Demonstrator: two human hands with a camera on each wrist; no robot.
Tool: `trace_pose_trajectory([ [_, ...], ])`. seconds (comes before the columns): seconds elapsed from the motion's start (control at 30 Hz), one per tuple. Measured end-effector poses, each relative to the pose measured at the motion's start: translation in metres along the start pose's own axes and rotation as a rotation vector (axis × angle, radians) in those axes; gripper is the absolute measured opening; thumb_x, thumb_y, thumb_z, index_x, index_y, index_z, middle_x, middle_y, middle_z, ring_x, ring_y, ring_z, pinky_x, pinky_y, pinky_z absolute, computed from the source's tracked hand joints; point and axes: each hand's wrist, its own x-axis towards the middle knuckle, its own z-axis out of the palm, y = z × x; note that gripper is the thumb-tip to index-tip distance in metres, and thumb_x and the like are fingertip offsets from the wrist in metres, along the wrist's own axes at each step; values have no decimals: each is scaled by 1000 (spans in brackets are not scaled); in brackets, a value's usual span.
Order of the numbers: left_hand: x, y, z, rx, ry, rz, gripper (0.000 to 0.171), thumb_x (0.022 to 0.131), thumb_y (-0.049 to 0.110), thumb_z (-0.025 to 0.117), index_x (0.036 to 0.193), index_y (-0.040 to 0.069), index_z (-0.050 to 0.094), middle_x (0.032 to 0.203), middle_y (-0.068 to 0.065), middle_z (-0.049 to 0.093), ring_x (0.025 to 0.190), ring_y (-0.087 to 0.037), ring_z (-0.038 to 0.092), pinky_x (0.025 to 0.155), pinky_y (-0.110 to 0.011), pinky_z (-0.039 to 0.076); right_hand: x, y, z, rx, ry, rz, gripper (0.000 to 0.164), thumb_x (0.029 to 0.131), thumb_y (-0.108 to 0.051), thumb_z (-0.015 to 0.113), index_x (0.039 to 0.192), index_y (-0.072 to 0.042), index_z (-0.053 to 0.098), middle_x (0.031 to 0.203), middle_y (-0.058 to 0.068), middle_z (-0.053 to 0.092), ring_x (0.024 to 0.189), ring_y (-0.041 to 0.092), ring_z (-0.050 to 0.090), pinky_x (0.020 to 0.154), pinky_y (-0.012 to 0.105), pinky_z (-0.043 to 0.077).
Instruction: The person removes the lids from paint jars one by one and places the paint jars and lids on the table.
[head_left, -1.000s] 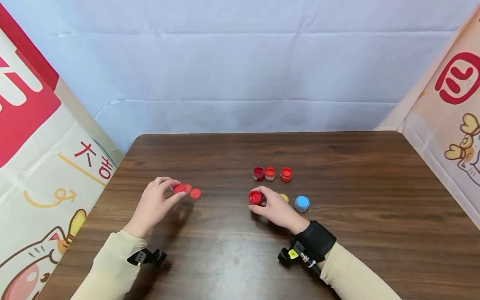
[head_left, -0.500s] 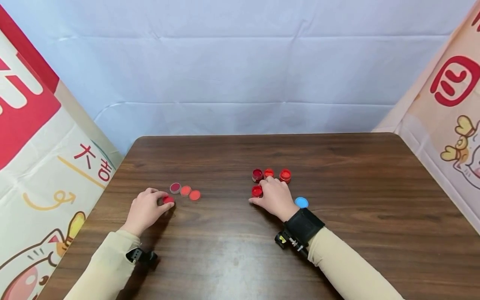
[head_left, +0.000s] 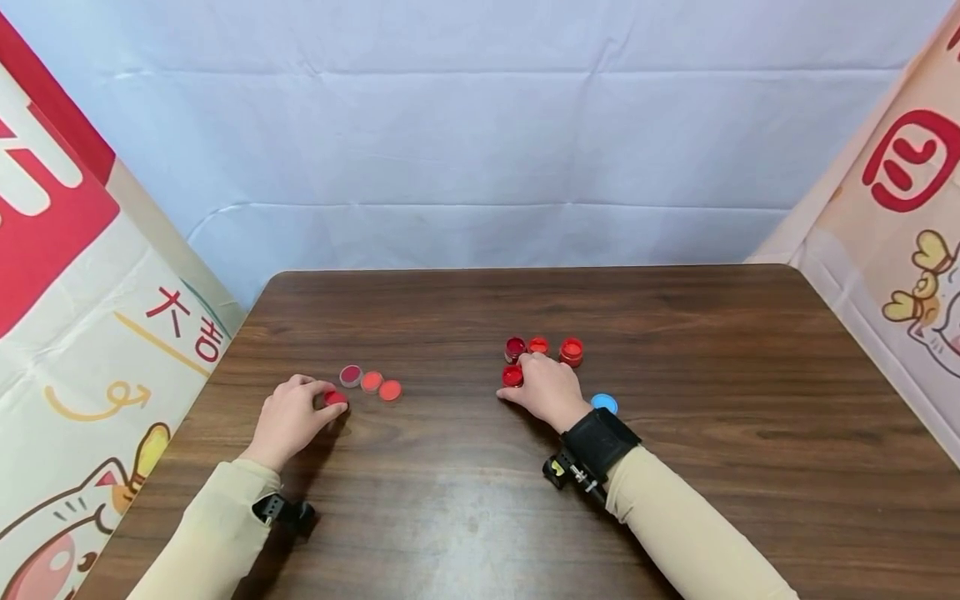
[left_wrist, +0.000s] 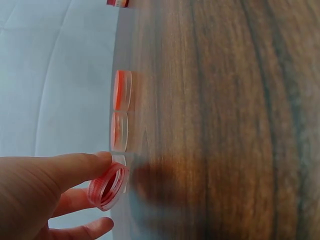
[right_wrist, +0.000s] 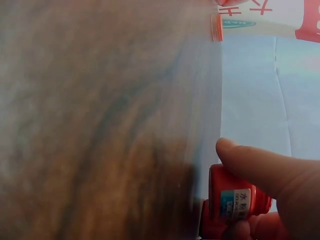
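On our table (head_left: pixel 465 500): three lids (head_left: pixel 371 382) off, three jars (head_left: pixel 538 344) open
Our left hand (head_left: pixel 288 418) pinches another lid (head_left: pixel 335 398), our right hand (head_left: pixel 553 392) grips another open jar (head_left: pixel 513 377); blue jar (head_left: pixel 604 404) looks capped.

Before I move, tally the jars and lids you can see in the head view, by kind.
Reddish open jars: 4
Reddish lids: 4
Blue cap: 1
Total: 9 visible; anything behind the right hand is uncounted.
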Motion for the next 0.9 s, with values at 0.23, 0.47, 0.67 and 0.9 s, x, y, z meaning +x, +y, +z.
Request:
trace_pose_trajectory([
  [0.23, 1, 2, 0, -7, -8, -4, 35, 79, 30, 74, 100, 3, 70, 94, -16, 59, 86, -35, 54, 69, -52, 44, 3, 1, 0, 14, -50, 40, 63, 78, -48, 71, 120, -3, 58, 105, 10, 63, 74, 22, 60, 56, 34, 49],
  [0.47, 1, 4, -1, -3, 2, 0, 33, 78, 29, 75, 98, 3, 70, 93, -17, 59, 86, -36, 55, 70, -54, 44, 5, 1, 2, 49, -61, 40, 47, 78, -45, 72, 102, -7, 60, 82, 4, 58, 67, 18, 55, 51, 32, 46],
  [0.67, 1, 3, -1, -3, 0, 0, 34, 78, 29, 76, 98, 2, 70, 94, -18, 59, 87, -36, 55, 70, -53, 45, 7, 0, 1, 49, -72, 47, 45, 77, -45, 73, 99, -8, 59, 80, 3, 56, 67, 17, 55, 52, 34, 46],
  [0.9, 1, 2, -1, -3, -17, -6, 35, 76, 28, 77, 97, 1, 70, 93, -17, 59, 85, -35, 55, 69, -52, 46, 7, 1, 1, 41, -76, 51, 47, 77, -43, 73, 103, -7, 60, 84, 5, 60, 70, 18, 57, 52, 35, 48],
])
